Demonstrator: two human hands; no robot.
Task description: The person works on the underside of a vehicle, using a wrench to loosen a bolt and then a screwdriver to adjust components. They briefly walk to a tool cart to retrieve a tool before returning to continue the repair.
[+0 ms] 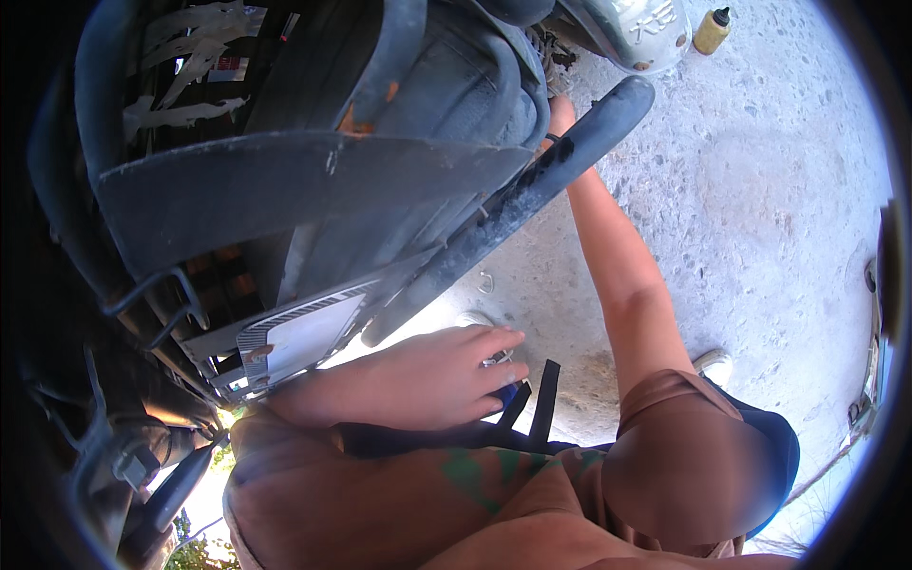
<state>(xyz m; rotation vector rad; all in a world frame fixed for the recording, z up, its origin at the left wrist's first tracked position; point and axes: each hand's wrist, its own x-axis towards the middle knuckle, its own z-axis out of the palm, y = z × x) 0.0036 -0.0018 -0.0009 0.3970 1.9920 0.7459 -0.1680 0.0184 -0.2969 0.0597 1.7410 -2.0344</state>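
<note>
A dark motorcycle-like vehicle fills the upper left, with a curved dark panel (304, 195) across it. Beside it runs a thick dark tube (508, 223), slanting up to the right. My right arm reaches far forward past the tube. Just beyond it, part of my right hand (562, 112) shows near the machine's underside, with a dark band at the wrist; its fingers are hidden. My left hand (465, 370) is near my body, below the tube's lower end. Its fingers are bent, and a small shiny metal part (497, 359) shows between them.
A yellowish bottle (712, 32) with a black cap stands on the rough concrete floor (760, 199). A silver cover (646, 33) juts in at the top. A plate-like panel (309, 342) hangs left of my left hand. A light shoe (714, 366) is by my right elbow.
</note>
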